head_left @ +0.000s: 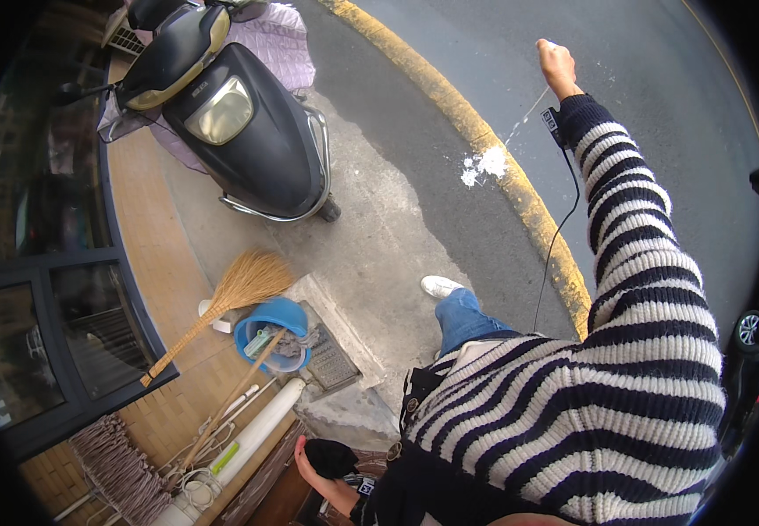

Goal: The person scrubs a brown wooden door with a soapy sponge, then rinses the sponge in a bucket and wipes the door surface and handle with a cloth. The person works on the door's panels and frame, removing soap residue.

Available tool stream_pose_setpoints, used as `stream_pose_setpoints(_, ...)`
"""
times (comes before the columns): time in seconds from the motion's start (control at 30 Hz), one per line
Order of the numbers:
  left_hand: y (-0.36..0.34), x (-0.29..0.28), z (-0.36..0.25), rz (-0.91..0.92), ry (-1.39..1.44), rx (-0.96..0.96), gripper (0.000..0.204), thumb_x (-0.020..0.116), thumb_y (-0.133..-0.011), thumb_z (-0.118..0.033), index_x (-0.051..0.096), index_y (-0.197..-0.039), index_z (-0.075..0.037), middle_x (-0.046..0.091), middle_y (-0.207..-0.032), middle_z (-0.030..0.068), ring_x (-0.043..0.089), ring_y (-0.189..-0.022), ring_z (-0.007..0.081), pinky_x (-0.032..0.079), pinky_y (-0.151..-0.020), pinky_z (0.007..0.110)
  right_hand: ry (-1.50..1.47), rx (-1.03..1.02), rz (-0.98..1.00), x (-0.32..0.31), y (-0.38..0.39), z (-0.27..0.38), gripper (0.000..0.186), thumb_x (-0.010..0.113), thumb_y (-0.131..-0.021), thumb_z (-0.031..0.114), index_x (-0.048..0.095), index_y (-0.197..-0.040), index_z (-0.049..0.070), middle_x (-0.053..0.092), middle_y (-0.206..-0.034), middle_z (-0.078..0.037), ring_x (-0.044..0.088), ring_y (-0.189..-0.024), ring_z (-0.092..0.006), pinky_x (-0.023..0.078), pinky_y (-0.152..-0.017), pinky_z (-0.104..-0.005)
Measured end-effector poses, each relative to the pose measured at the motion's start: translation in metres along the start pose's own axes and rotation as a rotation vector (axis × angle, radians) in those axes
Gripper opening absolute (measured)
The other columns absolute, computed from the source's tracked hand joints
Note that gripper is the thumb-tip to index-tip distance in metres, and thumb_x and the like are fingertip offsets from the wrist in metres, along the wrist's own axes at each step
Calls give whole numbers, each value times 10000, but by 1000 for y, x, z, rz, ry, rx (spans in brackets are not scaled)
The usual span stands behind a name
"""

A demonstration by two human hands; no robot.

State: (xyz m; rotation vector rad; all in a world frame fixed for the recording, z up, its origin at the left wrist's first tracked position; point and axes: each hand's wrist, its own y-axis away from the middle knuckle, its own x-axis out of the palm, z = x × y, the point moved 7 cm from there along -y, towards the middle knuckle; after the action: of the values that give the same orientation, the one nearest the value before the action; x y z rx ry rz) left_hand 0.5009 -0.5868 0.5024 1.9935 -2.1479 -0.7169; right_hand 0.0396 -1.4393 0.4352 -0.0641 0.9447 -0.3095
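Note:
My right arm, in a navy and white striped knit sleeve, reaches out over the road. My right hand [557,66] is closed in a fist; what it holds, if anything, is hidden. A thin pale streak runs down from below it toward a white splattered patch [485,166] on the yellow kerb [520,197]. A small black device [552,128] with a cable sits at that wrist. Low in the picture, my left hand [322,484] curves around a soft black bundle [331,458], whose kind I cannot make out. Another small device is at the left wrist.
A black scooter [256,131] with a pale purple cover [278,39] stands at the upper left. Nearby are a straw broom [243,285], a blue bucket [241,337], a mop [112,465], a white pipe [278,405] and a drain grate [331,359]. Dark windows [99,324] line the left.

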Motion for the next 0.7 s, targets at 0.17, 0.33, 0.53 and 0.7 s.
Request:
stream_pose_setpoints(0.17,2,13,-7,21,-45,-56,405,546,-1001,-244,573,-1307,21,635,-849,64,638,-671,179,543,-615,309,40,-59,21,4,1,-4,476,430,-977,437,715,-1058,64,680,-1113,-295,620,-1091,-512,500,-926,-528)
stream_pose_setpoints(0.33,-6,21,4,144,49,-85,316,528,-999,-265,575,-1196,-22,615,-778,62,615,-617,192,522,-561,308,157,-185,5,5,1,-11,522,394,-1031,460,715,-988,51,685,-1077,-302,626,-1034,-542,492,-920,-587)
stream_pose_setpoints(0.53,-27,46,12,271,147,-201,432,480,-1044,-397,573,-757,-88,561,-632,72,539,-522,213,464,-492,328,-853,423,320,18,10,-48,501,611,-895,579,648,-1041,102,591,-845,-36,569,-700,-202,487,-665,-360)
stream_pose_setpoints(0.7,-35,62,7,283,181,-181,369,512,-1025,-373,601,-820,-79,590,-676,66,569,-566,210,486,-528,332,-902,593,427,-3,28,-57,305,600,-827,207,617,-1105,82,663,-1006,-111,690,-926,-292,545,-791,-485)
